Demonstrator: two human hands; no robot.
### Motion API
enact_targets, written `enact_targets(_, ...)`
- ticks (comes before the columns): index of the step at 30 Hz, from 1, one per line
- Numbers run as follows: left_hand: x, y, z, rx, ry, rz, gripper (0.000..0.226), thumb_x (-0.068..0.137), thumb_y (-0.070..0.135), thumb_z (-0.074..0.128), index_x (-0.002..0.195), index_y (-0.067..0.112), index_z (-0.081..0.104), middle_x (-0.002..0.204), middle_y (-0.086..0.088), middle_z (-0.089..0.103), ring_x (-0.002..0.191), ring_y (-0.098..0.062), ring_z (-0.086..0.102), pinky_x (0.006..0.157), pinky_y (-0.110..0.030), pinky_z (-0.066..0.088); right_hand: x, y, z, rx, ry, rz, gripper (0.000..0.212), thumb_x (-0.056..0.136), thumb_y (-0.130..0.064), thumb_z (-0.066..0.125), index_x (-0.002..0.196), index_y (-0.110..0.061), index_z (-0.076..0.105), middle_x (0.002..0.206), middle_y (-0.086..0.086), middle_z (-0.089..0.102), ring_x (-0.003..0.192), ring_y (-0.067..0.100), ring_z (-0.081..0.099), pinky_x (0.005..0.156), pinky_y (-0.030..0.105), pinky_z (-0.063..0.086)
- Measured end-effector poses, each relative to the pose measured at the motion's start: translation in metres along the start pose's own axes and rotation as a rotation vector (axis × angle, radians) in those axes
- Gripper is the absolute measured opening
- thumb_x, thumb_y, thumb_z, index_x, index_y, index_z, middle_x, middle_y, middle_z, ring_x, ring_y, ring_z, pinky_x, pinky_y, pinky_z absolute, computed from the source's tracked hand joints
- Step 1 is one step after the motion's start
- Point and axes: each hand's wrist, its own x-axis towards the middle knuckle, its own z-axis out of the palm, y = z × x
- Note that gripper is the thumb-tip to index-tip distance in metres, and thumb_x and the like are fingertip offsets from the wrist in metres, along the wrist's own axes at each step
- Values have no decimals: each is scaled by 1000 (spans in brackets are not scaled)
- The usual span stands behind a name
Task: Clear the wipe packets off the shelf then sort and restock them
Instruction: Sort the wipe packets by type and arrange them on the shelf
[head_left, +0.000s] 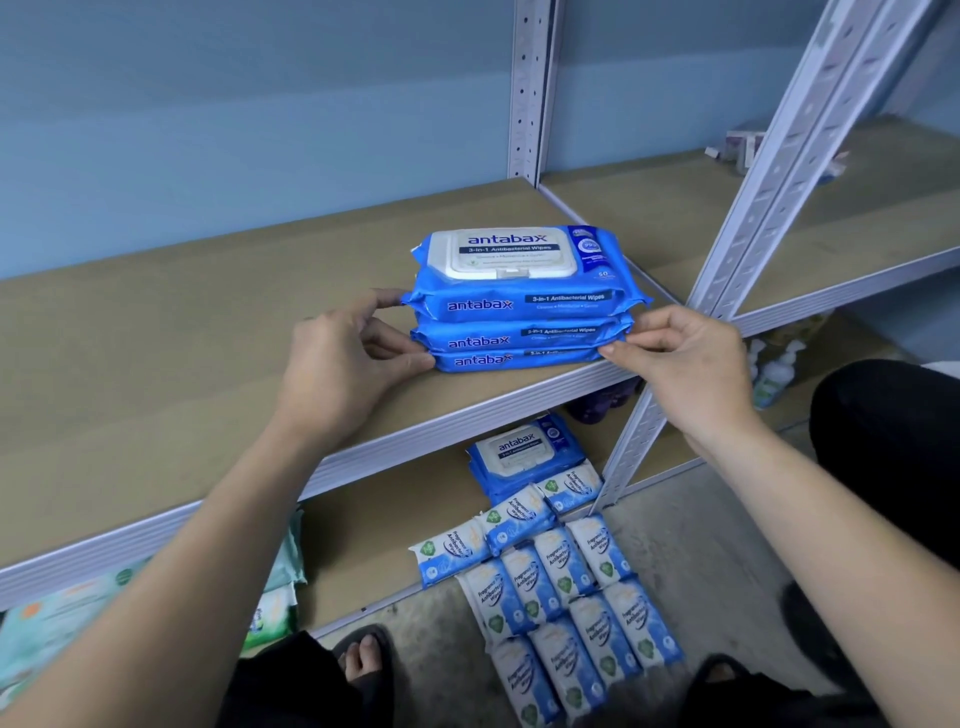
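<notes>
left hand (343, 358), right hand (685, 358): grip ends of antabax stack (519, 306) | stack: three packets, on shelf (156, 338)

I see three packets (519, 312) stacked on the shelf (208, 364) by its front edge; below it, loose packets (566, 597) lie on the floor (727, 545).

Head view looks forward and down, close over the shelf (156, 338)
</notes>
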Motion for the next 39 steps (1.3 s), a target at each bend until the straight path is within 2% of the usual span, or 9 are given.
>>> enact_targets(4, -2, 1, 1, 2, 20, 12, 72, 74, 20, 89, 138, 24, 56, 76, 14, 75, 76, 6, 69, 80, -7, 49, -2, -2, -1, 14, -19, -11, 25, 73, -11, 89, 81, -24, 69, 80, -4, 77, 80, 15, 75, 81, 38, 60)
enact_targets(9, -4, 2, 6, -69, 49, -54, 82, 76, 18, 86, 146, 22, 44, 78, 14, 75, 78, 4, 70, 97, -26, 50, -2, -4, -3, 45, -33, 0, 25, 72, -6, 88, 81, -21, 69, 78, -3, 77, 79, 15, 75, 78, 32, 59)
enact_targets(17, -4, -2, 17, 19, 149, -86, 77, 77, 18, 78, 145, 16, 41, 76, 22, 72, 83, 4, 66, 82, -15, 47, -3, -8, -3, 38, 10, 20, 25, 72, -6, 88, 77, -20, 68, 74, -4, 76, 74, 12, 74, 75, 28, 58)
enact_targets(23, -6, -7, 16, 75, 150, -22, 56, 79, 23, 79, 127, 26, 51, 78, 22, 73, 72, 3, 65, 77, -28, 50, -2, -4, -4, 7, 5, 1, 26, 73, -9, 88, 79, -23, 67, 76, -5, 76, 74, 11, 73, 78, 32, 59)
enact_targets(26, -7, -9, 7, 129, 106, 66, 47, 78, 18, 79, 117, 28, 55, 79, 21, 73, 63, -1, 62, 69, -14, 45, -4, -2, -6, -83, -7, -75, 31, 75, -13, 87, 85, -31, 65, 80, -15, 74, 71, 3, 67, 76, 29, 57)
enact_targets(29, -5, -13, -3, 220, 19, 97, 50, 80, 18, 77, 125, 24, 56, 103, 17, 73, 90, 5, 64, 79, -6, 41, -13, -11, -8, -296, 72, -208, 44, 75, -17, 82, 110, -34, 62, 105, -23, 65, 88, 6, 61, 76, 19, 47)
enact_targets(33, 0, -25, -1, 464, -95, 96, 68, 81, 58, 52, 138, 21, 52, 136, 3, 62, 129, -22, 53, 106, -40, 43, -28, -25, 3, -570, 182, -504, 68, 76, -19, 75, 139, -19, 51, 143, 4, 44, 131, 26, 42, 110, 44, 37)
enact_targets(36, 1, -28, 6, 621, -179, 100, 89, 79, 76, 23, 146, 22, 46, 153, 4, 47, 145, -20, 35, 116, -44, 30, -34, -33, 18, -819, 68, -644, 75, 85, -36, 72, 151, -20, 40, 157, 10, 31, 143, 30, 29, 117, 47, 23)
enact_targets(39, 2, -29, 8, 692, -225, 77, 97, 78, 82, 12, 153, 26, 35, 163, 7, 30, 152, -17, 19, 122, -42, 15, -35, -35, 34, -961, 12, -690, 79, 89, -46, 68, 156, -24, 33, 159, 14, 31, 146, 35, 26, 117, 53, 23)
